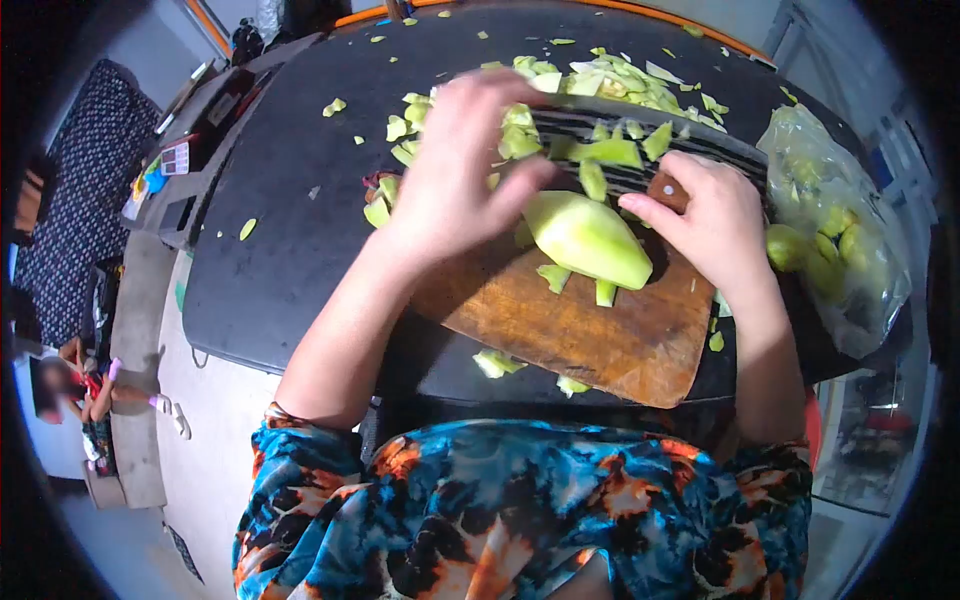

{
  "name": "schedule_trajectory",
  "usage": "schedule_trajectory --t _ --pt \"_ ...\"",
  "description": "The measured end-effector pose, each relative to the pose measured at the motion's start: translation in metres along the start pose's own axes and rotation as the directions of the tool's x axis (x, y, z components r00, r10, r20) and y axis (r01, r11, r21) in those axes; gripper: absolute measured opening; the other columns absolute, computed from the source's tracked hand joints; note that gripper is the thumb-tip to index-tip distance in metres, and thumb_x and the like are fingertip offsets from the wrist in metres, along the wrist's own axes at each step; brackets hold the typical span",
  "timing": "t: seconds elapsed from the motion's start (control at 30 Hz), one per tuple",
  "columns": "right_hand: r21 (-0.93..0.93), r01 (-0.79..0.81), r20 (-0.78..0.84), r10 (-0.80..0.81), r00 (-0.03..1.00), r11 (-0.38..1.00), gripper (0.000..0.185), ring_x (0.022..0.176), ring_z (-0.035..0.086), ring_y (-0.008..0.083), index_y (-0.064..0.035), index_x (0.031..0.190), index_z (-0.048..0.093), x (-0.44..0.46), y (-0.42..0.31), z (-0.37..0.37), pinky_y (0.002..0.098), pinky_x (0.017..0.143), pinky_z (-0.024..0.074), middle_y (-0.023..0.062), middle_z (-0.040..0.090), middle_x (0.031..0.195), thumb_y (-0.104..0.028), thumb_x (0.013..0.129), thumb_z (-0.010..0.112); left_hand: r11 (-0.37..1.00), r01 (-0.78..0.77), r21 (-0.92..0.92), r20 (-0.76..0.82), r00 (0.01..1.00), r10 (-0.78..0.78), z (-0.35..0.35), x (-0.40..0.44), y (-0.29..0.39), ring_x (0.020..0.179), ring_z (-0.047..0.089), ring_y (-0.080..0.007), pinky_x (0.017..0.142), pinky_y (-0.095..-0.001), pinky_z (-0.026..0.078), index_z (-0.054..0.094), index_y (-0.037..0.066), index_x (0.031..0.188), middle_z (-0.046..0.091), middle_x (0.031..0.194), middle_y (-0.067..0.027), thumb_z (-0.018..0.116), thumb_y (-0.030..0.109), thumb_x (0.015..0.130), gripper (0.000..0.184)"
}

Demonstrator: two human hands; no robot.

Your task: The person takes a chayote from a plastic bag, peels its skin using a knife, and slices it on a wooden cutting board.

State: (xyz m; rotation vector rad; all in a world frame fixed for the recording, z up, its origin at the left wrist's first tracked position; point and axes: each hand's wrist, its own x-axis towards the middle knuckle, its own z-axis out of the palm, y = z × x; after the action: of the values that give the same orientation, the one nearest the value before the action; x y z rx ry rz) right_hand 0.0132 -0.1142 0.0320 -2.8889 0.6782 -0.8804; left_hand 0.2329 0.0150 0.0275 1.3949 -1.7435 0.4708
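A peeled pale-green fruit (588,240) lies on a worn wooden cutting board (640,345) in front of me. My left hand (470,160) hovers at its upper left, slightly blurred, with thumb and fingers apart and nothing in them. My right hand (715,205) is closed around the riveted brown handle of a knife (668,192), just right of the fruit. Green pieces lie over the dark area left of the handle, so the blade's outline is hard to make out. Peel scraps (555,277) rest beside the fruit on the board.
A heap of peelings (620,82) lies beyond a dark striped surface (725,145). On the right, a clear plastic bag (845,230) holds several green fruits. Scraps dot the black table (290,270). Another person (85,405) sits far left.
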Motion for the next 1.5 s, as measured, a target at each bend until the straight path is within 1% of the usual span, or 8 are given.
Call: schedule_trajectory --t 0.17,0.5,0.73,0.87,1.0,1.1,1.37,1.5 --pt "-0.007 0.021 0.065 -0.021 0.998 1.000 0.037 0.067 0.065 0.0306 -0.0069 0.073 0.062 0.006 -0.015 -0.009 0.0414 0.060 0.0504 0.0097 0.064 0.067 -0.043 0.074 0.073 0.976 -0.218 0.007 0.238 0.948 0.210 0.022 0.019 0.024 0.122 0.045 -0.0380 0.103 -0.0455 0.036 0.048 0.005 0.132 0.047 0.132 -0.0195 0.067 0.048 0.080 0.070" --pt "0.421 -0.323 0.389 0.153 0.908 0.847 0.036 0.057 0.058 0.0147 0.0006 0.082 0.070 0.027 0.024 -0.038 0.0294 0.056 0.0447 0.0110 0.063 0.063 -0.035 0.080 0.073 0.934 -0.336 -0.119 0.295 0.887 0.356 0.031 0.040 0.001 0.095 0.059 -0.0330 0.078 -0.0398 0.051 0.059 0.006 0.111 0.060 0.105 -0.0136 0.064 0.028 0.086 0.034" --pt "0.162 -0.385 0.293 0.328 0.898 0.908 0.053 0.053 0.039 0.0174 0.0021 0.065 0.056 0.018 0.072 -0.047 0.0355 0.054 0.0352 0.0091 0.041 0.053 -0.046 0.088 0.061 0.965 -0.026 0.262 0.303 0.951 -0.057 -0.002 0.006 -0.033 0.080 0.059 -0.0286 0.069 -0.0377 0.050 0.062 0.006 0.074 0.060 0.086 -0.0068 0.071 0.015 0.077 0.013" --pt "0.066 -0.391 0.259 0.362 0.895 0.918 0.044 0.057 0.046 0.0174 0.0016 0.071 0.060 0.002 0.054 -0.057 0.0341 0.057 0.0386 0.0099 0.046 0.057 -0.039 0.087 0.065 0.978 0.072 0.196 0.283 0.951 -0.127 -0.018 -0.001 -0.021 0.090 0.059 -0.0283 0.079 -0.0377 0.049 0.064 0.006 0.085 0.061 0.090 -0.0085 0.073 0.022 0.077 0.019" --pt "0.115 -0.425 0.333 0.368 0.868 0.898 0.040 0.060 0.049 0.0156 0.0021 0.075 0.062 -0.008 0.028 -0.068 0.0326 0.059 0.0398 0.0089 0.049 0.058 -0.036 0.086 0.066 0.953 -0.008 -0.303 0.455 0.877 0.152 -0.014 -0.006 0.001 0.110 0.054 -0.0308 0.095 -0.0408 0.043 0.057 0.005 0.115 0.058 0.115 -0.0123 0.079 0.026 0.073 0.052" --pt "0.236 -0.396 0.325 0.312 0.893 0.887 0.038 0.059 0.047 0.0150 0.0018 0.075 0.062 -0.016 0.024 -0.068 0.0327 0.058 0.0389 0.0078 0.048 0.058 -0.035 0.086 0.066 0.964 -0.020 -0.265 0.542 0.824 0.166 0.006 -0.016 0.022 0.113 0.051 -0.0351 0.093 -0.0422 0.045 0.047 0.011 0.126 0.051 0.122 -0.0123 0.081 0.022 0.066 0.070" --pt "0.335 -0.496 0.363 0.376 0.853 0.801 0.036 0.055 0.044 0.0089 -0.0005 0.072 0.057 -0.022 0.017 -0.085 0.0270 0.053 0.0351 0.0015 0.046 0.056 -0.031 0.092 0.060 0.851 0.456 -0.262 0.744 0.657 -0.122 0.032 0.004 -0.002 0.107 0.061 -0.0294 0.091 -0.0384 0.048 0.051 0.005 0.124 0.059 0.119 -0.0151 0.077 0.037 0.070 0.069" --pt "0.430 -0.521 0.404 0.358 0.842 0.737 0.034 0.054 0.042 0.0059 -0.0029 0.073 0.054 -0.027 0.009 -0.087 0.0243 0.052 0.0341 -0.0016 0.046 0.057 -0.029 0.094 0.056 0.864 0.305 -0.401 0.535 0.843 -0.050 0.037 -0.010 -0.010 0.099 0.062 -0.0306 0.085 -0.0378 0.049 0.058 0.002 0.111 0.062 0.104 -0.0166 0.079 0.045 0.070 0.063"
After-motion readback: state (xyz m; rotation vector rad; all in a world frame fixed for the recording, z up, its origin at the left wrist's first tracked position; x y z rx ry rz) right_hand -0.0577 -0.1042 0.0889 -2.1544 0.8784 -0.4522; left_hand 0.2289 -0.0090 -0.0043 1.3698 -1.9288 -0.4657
